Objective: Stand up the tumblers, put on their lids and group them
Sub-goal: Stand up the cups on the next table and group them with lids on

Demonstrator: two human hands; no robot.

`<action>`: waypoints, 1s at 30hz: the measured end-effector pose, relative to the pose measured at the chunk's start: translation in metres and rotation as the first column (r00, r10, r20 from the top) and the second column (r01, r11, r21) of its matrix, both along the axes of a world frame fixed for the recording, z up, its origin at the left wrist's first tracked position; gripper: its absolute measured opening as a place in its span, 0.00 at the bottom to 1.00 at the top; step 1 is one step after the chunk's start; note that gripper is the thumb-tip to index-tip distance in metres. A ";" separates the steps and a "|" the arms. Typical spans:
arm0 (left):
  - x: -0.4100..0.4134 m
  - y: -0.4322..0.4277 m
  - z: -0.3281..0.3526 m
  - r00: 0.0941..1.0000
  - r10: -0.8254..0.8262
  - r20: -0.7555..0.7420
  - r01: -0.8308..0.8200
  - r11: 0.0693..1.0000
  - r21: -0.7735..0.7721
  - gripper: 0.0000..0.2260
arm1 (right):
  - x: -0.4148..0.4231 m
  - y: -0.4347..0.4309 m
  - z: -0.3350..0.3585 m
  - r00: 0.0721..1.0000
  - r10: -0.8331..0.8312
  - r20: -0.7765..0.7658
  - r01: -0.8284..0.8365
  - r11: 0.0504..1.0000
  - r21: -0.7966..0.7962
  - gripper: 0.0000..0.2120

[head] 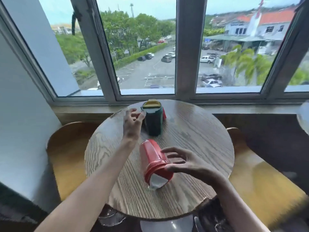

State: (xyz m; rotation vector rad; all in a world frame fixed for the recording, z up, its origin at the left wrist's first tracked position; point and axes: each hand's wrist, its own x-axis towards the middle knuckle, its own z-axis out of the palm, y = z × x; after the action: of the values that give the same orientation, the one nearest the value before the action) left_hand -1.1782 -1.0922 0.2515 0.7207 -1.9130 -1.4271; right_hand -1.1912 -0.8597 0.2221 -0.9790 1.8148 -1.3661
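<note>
- Round wooden table [192, 131] fills the middle of my view, pushed up against a wide window that looks over a car park; wooden chair seats sit at its left and right.
- Nearest me on that table, the red tumbler [154, 160] lies on its side, open mouth toward me with a pale inside showing, base pointing toward the window. It has no lid on.
- My right hand [187, 162] is spread, fingers fanned over the right flank of the red tumbler, thumb touching near the threaded rim. I judge it is placed there to roll the tumbler upright; no firm hold is made yet.
- Farther along the table, the dark green tumbler [153, 122] stands upright with its yellow-topped lid [151, 104] on.
- My left hand [133, 122] hovers loosely open just left of the green tumbler, fingertips close to its lid; contact I cannot tell.
- Behind the green tumbler a red piece [164, 113] peeks out, possibly the other lid.
</note>
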 end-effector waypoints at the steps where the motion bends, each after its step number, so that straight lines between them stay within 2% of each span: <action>1: -0.003 -0.004 0.001 0.999 -0.033 0.002 0.033 0.999 0.034 0.21 | 0.005 0.002 -0.002 1.000 0.013 0.025 -0.014 1.000 0.022 0.27; 6: -0.021 -0.022 0.008 0.985 -0.167 0.041 0.161 0.979 0.124 0.23 | 0.023 -0.001 -0.018 0.996 -0.052 0.076 0.052 0.999 -0.001 0.38; 11: -0.031 -0.033 0.008 0.965 -0.249 0.077 0.233 0.956 0.177 0.18 | 0.028 -0.004 -0.021 0.978 -0.202 0.045 0.205 0.976 -0.069 0.28; 15: -0.033 -0.039 0.004 0.951 -0.290 0.108 0.261 0.938 0.227 0.17 | 0.029 -0.009 -0.015 0.957 -0.282 0.062 0.288 0.950 -0.119 0.23; 19: -0.037 -0.041 0.007 0.942 -0.309 0.129 0.275 0.934 0.227 0.17 | 0.021 -0.023 0.003 0.943 -0.330 0.030 0.332 0.938 -0.101 0.18; 21: -0.038 -0.042 0.007 0.944 -0.304 0.126 0.272 0.937 0.218 0.17 | 0.016 -0.032 0.018 0.938 -0.339 0.069 0.344 0.935 -0.088 0.17; 24: -0.039 -0.045 0.006 0.939 -0.315 0.136 0.284 0.936 0.210 0.18 | 0.003 -0.046 0.040 0.923 -0.349 0.163 0.358 0.933 -0.025 0.14; 30: -0.042 -0.051 0.010 0.923 -0.354 0.149 0.315 0.920 0.234 0.19 | -0.049 -0.065 0.079 0.923 -0.358 0.138 0.320 0.917 0.240 0.14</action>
State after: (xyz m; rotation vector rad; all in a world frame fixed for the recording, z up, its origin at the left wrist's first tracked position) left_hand -1.2199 -1.1428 0.2615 0.6621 -2.1330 -1.8499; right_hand -1.2398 -0.9245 0.3010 -0.4229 2.0048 -1.3727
